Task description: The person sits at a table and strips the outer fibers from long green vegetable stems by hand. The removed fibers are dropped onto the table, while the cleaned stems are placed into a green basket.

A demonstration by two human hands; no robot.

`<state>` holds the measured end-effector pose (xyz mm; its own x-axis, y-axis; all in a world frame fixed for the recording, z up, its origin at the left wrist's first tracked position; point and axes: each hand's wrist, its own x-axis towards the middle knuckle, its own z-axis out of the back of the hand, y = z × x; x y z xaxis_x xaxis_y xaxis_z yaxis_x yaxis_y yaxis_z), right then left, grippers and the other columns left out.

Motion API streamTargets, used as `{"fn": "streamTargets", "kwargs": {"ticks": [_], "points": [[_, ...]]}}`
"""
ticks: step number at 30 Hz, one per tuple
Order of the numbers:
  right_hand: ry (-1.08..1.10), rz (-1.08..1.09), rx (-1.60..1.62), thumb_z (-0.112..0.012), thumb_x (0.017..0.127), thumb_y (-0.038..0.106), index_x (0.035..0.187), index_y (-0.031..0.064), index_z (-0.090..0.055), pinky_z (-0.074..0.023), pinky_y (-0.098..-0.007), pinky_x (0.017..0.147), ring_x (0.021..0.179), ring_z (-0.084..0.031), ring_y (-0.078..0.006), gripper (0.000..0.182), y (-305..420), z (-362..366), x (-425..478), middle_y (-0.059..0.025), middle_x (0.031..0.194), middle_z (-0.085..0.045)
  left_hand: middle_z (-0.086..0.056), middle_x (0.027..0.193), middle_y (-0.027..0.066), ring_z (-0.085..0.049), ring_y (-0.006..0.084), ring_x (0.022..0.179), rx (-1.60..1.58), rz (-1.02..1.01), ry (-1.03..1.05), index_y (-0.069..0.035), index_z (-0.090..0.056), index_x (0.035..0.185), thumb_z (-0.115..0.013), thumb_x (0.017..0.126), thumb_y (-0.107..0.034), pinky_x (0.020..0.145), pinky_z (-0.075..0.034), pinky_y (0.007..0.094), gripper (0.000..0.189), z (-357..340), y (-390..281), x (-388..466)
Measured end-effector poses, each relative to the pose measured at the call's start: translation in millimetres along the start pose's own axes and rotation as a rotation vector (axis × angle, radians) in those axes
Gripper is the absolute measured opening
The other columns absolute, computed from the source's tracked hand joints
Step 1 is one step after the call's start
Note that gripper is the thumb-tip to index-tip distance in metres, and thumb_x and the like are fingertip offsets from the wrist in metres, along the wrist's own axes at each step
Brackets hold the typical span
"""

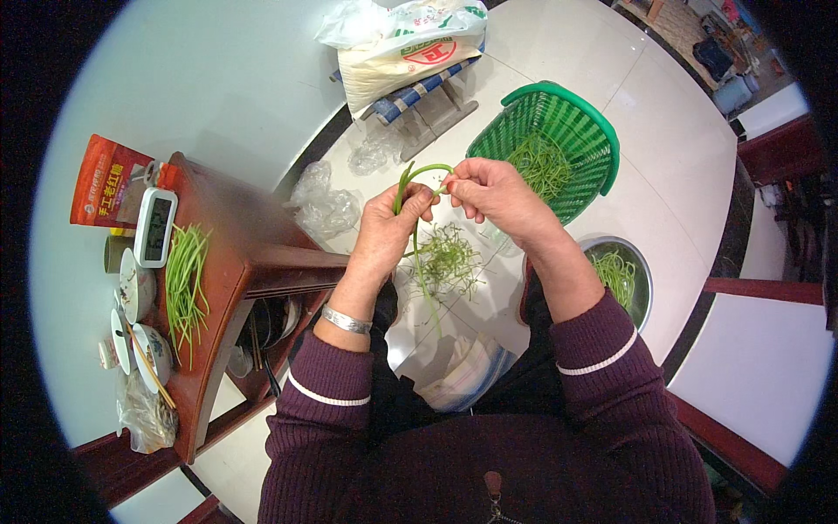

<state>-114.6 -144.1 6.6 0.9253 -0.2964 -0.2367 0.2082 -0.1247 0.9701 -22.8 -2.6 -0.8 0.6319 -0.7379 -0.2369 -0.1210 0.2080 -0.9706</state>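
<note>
My left hand grips several long green stems, probably garlic scapes, between thumb and fingers. One of them arches over to my right hand, which pinches its end close to the left thumb. A thin stem dangles below the left hand. Beneath both hands, a loose heap of thin green trimmings lies on the tiled floor between my legs. Beyond my right hand stands a green plastic basket with tangled green stems inside. Cut green pieces sit in a metal bowl beside my right forearm.
On the left, a brown wooden cabinet carries a bunch of green stems, a digital clock, bowls and chopsticks. Ahead, a large sack rests on a folding stool. Crumpled plastic bags lie nearby.
</note>
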Motion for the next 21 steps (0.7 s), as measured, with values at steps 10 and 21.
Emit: {"fn": "streamTargets", "kwargs": {"ticks": [10,21], "points": [[0.055,-0.084,0.309,-0.052,0.081,0.014,0.083,0.0034,-0.054,-0.0349,-0.0154,0.043,0.049,-0.043,-0.0027,0.011,-8.0,0.3,4.6,0.0025,0.064,-0.051,-0.051,0.065,-0.0037,-0.031,0.0003,0.044,-0.239,0.031,0.023,-0.005,-0.056,0.087,-0.051,0.085,-0.021,0.039,-0.022,0.0149,0.017,-3.1,6.3,0.7],[0.054,-0.136,0.255,-0.051,0.082,0.016,0.083,0.0040,-0.053,-0.0314,-0.0144,0.040,0.047,-0.040,-0.0014,0.012,-5.4,-8.3,1.6,0.0045,0.063,-0.048,-0.057,0.068,0.0017,-0.028,0.0004,0.042,-0.367,0.030,-0.135,-0.003,-0.055,0.090,-0.052,0.085,-0.021,0.037,-0.021,0.0153,0.019,-4.1,4.4,4.2]]}}
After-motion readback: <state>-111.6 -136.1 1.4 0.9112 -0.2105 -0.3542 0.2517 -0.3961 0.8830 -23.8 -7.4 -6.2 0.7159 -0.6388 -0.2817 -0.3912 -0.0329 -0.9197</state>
